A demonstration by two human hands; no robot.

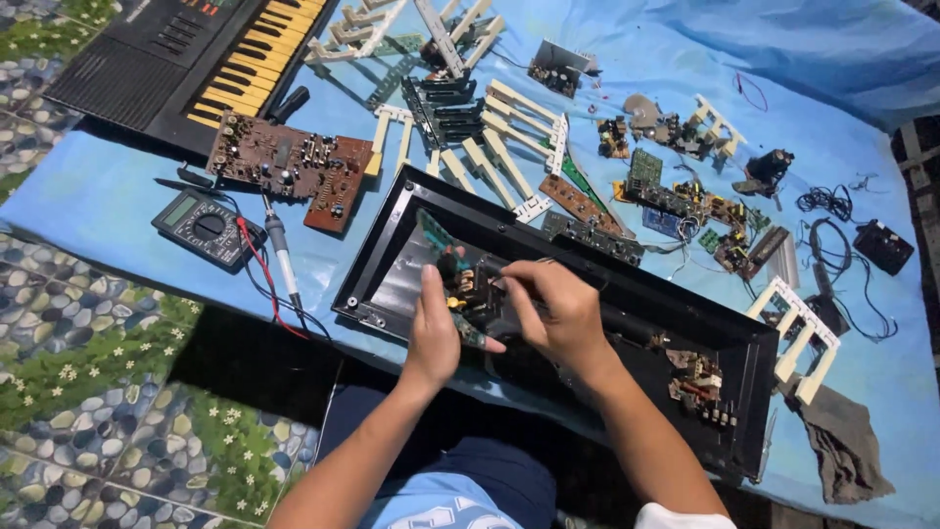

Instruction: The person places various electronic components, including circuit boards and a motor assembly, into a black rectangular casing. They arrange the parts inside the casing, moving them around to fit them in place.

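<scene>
black plastic keyboard casing (pixel 392 257) lies open on the blue cloth (pixel 117 186). left hand (pixel 433 328) pinches a small circuit board (pixel 468 289) inside it; right hand (pixel 553 309), close beside, is closed on something thin, unidentifiable. advise steady board support, light tool pressure, clear of components.

Wearing a light blue shirt (pixel 431 504) with pale lettering across the front, and dark navy trousers (pixel 470 446) showing beneath it at the lap. Leaving both forearms bare to the wrist, with no watch, ring or glove on the left hand (pixel 436 328) or the right hand (pixel 553 309). Showing a scrap of white cloth (pixel 681 516) by the right elbow.
</scene>
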